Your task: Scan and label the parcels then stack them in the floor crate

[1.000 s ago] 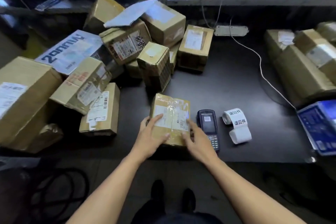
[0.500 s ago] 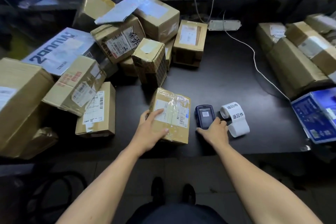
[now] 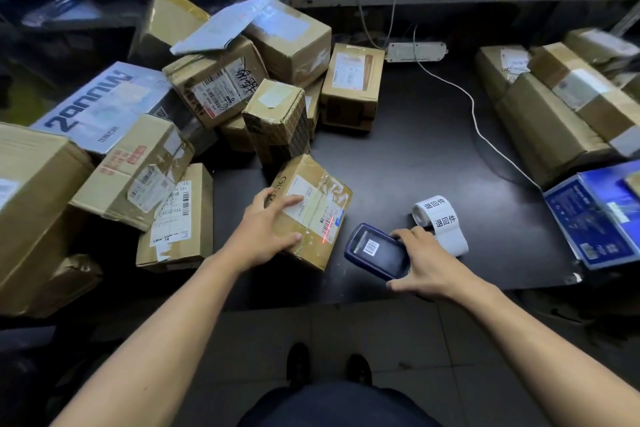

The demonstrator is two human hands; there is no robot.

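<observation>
A small taped cardboard parcel (image 3: 320,204) lies on the dark table (image 3: 415,149) near its front edge. My left hand (image 3: 268,229) rests on the parcel's near left side, fingers spread over its white shipping label. My right hand (image 3: 420,262) grips the dark blue handheld scanner (image 3: 372,251), lifted and tilted toward the parcel. A red scan line falls across the barcode at the parcel's near right corner. A roll of white labels (image 3: 440,222) printed with black characters lies just right of the scanner.
A pile of cardboard parcels (image 3: 221,87) fills the table's left and back. More long boxes (image 3: 561,114) and a blue box (image 3: 595,215) lie at the right. A white cable (image 3: 474,114) crosses the table from a power strip (image 3: 415,51). Tiled floor and my shoes show below.
My right hand went from the parcel to the scanner, picked it up and turned it toward the parcel; a red scan line now shows on the barcode. My left hand stayed on the parcel.
</observation>
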